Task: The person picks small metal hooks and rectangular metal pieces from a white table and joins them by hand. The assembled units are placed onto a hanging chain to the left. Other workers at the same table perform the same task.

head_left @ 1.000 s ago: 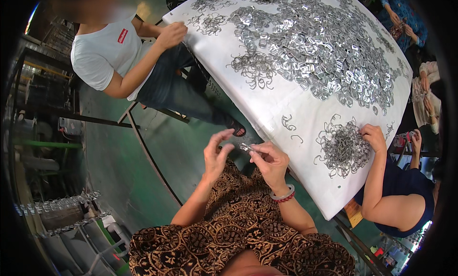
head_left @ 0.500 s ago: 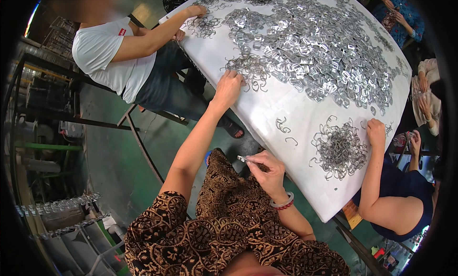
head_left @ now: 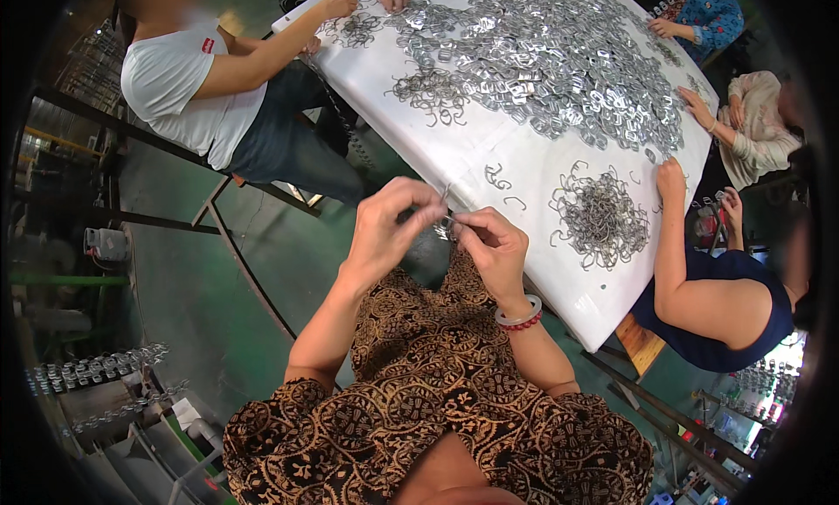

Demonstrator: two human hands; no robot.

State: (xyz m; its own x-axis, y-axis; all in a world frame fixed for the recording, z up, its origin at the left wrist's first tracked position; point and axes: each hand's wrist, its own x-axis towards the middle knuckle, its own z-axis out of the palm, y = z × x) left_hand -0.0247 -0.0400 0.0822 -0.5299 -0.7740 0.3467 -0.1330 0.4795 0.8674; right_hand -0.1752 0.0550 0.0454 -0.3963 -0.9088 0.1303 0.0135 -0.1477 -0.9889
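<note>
In front of my lap, beside the table's near edge, my two hands meet at the fingertips. My left hand [head_left: 384,227] pinches a thin bent wire hook [head_left: 447,192], whose end sticks up past the fingers. Between the thumb and fingers of my right hand [head_left: 496,256] is a small shiny metal buckle [head_left: 444,229], partly hidden and blurred. On the white table [head_left: 489,147], the nearest piles are the wire hooks on the left [head_left: 434,94] and the larger heap of wire hooks on the right [head_left: 601,215].
A broad heap of flat shiny buckles [head_left: 568,77] covers the table's middle. A few loose hooks [head_left: 498,177] lie near its edge. Co-workers stand around it, one in a white shirt [head_left: 170,86] at left, one in dark blue [head_left: 725,308] at right. A metal frame [head_left: 249,269] stands at left.
My left hand has come back from the left hook pile with a wire hook and joined my right hand, which has risen slightly with the buckle. The view has shifted a little.
</note>
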